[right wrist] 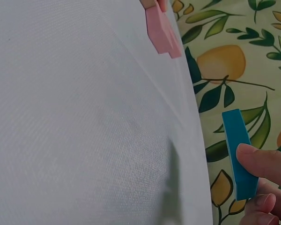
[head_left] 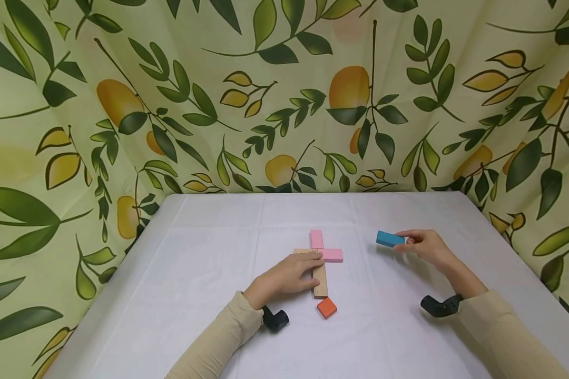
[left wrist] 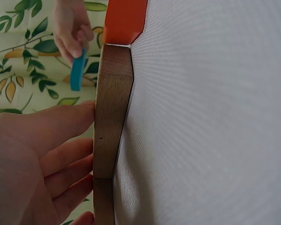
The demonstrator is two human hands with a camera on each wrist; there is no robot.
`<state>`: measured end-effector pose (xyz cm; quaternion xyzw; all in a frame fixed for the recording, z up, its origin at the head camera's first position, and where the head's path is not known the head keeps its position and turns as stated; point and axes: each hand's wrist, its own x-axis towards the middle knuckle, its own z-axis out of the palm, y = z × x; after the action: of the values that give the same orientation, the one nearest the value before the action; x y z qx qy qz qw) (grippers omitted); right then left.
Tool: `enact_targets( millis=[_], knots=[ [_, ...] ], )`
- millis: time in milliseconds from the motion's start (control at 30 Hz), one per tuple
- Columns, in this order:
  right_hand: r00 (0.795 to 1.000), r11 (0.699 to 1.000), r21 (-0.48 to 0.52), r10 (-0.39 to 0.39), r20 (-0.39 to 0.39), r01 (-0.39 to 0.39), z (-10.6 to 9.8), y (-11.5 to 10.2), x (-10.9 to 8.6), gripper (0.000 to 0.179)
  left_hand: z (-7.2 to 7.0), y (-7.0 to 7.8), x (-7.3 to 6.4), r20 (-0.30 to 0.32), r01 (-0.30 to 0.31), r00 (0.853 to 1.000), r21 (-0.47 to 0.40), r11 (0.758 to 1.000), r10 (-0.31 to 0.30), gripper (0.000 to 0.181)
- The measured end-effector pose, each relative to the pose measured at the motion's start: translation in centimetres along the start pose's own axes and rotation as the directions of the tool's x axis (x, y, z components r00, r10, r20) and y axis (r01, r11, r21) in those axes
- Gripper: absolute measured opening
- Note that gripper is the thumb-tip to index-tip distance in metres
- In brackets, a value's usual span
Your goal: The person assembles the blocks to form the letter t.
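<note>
My right hand (head_left: 427, 246) pinches one end of a blue block (head_left: 390, 239) between thumb and fingers, held above the table to the right. In the right wrist view the thumb lies across the blue block (right wrist: 240, 154). My left hand (head_left: 290, 272) rests on natural wood blocks (head_left: 320, 281), its fingers spread and touching their top. Part of these blocks is hidden under that hand. Two pink blocks (head_left: 332, 256) lie at the far end of the wooden ones, one pointing away and one pointing right. An orange block (head_left: 326, 308) lies turned at the near end.
A white cloth covers the table (head_left: 194, 237). Behind it hangs a curtain (head_left: 284, 105) with leaves and fruit printed on it. Each wrist carries a black camera mount (head_left: 440, 306) close to the sleeve cuff.
</note>
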<state>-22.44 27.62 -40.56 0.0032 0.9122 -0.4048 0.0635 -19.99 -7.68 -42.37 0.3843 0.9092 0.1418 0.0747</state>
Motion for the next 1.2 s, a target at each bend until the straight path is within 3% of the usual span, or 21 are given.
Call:
enact_targets(
  millis=[1200],
  knots=[
    [0.999, 0.999, 0.004, -0.038, 0.037, 0.038, 0.8, -0.8, -1.3, 0.053, 0.0, 0.1, 0.0, 0.0, 0.007, 1.0, 0.015, 1.0, -0.007, 0.05]
  ],
)
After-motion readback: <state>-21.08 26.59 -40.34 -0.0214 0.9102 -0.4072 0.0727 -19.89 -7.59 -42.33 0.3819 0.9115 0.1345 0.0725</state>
